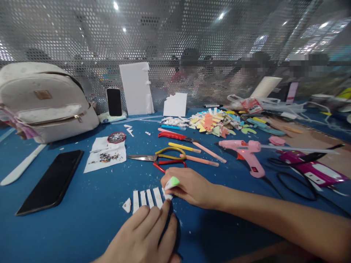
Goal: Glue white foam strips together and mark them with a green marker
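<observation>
My left hand (145, 233) lies on the blue table with its fingers stretched forward. Its fingertips reach the near ends of a row of white strips (150, 197), several of them side by side. In my right hand (189, 186) the fingers are closed around a white marker with a green end (172, 182). Its tip is hidden by my fingers, close to the rightmost white piece (166, 194), which my left index finger touches. A small white scrap (127, 205) lies left of the row. Scissors with red and yellow handles (145, 157) lie just beyond my hands.
A black phone (52, 179) and white plastic knife (23, 166) lie left, before a white backpack (46, 102). Paper scraps (216, 122) are heaped beyond several colored pens (184, 147). A pink glue gun (245, 153) and magenta power strip (312, 168) with cables lie right.
</observation>
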Tool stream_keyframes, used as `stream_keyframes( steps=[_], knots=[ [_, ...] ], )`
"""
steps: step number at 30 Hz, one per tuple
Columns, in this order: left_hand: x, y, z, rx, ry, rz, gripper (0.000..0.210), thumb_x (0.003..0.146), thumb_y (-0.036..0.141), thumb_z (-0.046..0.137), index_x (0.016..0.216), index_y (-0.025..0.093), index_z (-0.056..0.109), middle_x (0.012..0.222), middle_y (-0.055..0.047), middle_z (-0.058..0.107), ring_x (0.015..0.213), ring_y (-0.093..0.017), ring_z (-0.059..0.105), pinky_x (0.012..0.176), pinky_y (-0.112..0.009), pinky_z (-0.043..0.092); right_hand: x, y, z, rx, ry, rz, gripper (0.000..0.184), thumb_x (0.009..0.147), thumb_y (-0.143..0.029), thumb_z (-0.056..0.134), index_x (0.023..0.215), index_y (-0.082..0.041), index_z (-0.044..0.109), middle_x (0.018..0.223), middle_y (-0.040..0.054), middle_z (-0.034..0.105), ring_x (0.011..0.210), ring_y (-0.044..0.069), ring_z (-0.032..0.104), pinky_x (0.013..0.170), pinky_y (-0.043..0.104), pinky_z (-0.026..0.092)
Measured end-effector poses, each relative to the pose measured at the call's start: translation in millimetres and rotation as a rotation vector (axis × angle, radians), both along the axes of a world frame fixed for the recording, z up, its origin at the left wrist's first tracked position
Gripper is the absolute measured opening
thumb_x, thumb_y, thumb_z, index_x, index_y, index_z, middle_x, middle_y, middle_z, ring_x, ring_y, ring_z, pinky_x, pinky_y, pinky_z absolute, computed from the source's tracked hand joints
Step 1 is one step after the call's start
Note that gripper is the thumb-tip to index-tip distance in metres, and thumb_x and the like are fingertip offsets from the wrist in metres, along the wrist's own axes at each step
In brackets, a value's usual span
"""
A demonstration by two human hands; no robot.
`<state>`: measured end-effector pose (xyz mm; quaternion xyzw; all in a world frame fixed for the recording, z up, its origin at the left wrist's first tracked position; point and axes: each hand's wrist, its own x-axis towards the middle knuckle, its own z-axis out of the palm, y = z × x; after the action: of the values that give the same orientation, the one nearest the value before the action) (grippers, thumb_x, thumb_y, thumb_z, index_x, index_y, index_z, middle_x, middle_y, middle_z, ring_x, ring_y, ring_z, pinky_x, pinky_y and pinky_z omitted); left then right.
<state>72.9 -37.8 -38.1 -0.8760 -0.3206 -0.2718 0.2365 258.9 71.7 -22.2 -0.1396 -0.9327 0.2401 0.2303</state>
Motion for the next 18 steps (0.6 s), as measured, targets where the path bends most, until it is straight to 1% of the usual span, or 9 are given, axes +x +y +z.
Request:
stream_keyframes(
  steps=[4, 13, 18],
  knots=[
    [-1.3, -0.9, 0.9, -0.006, 0.010, 0.003, 0.044, 0.104, 0.037, 0.030, 0.099, 0.016, 0.068, 0.102, -0.008, 0.076, 0.082, -0.018, 0.061, 0.077, -0.030, 0.038, -0.4, 0.1, -1.1, 0.031, 0.013, 0.014, 0.047, 0.106, -0.048, 0.020, 0.088, -0.018, 0.052, 0.086, 0.0064, 0.063, 0.076, 0.016, 0.055, 0.072, 0.028, 0.044],
    [0.3, -1.8, -0.5, -0.004, 0.006, -0.001, 0.041, 0.103, 0.036, 0.033, 0.100, 0.015, 0.068, 0.102, -0.008, 0.075, 0.084, -0.019, 0.059, 0.078, -0.031, 0.037, -0.3, 1.3, -3.7, 0.074, 0.021, 0.013, 0.039, 0.107, -0.043, 0.026, 0.088, -0.019, 0.050, 0.087, 0.0062, 0.064, 0.077, 0.015, 0.056, 0.070, 0.027, 0.044],
    [-0.8, -3.2, -0.4, -0.023, 0.019, 0.009, 0.042, 0.103, 0.037, 0.032, 0.101, 0.016, 0.068, 0.105, -0.007, 0.075, 0.083, -0.018, 0.061, 0.078, -0.031, 0.038, 0.3, -0.7, -0.8, 0.103, 0.027, -0.026, 0.039, 0.106, -0.043, 0.027, 0.087, -0.018, 0.051, 0.083, 0.0051, 0.063, 0.073, 0.015, 0.054, 0.067, 0.026, 0.042]
  ],
)
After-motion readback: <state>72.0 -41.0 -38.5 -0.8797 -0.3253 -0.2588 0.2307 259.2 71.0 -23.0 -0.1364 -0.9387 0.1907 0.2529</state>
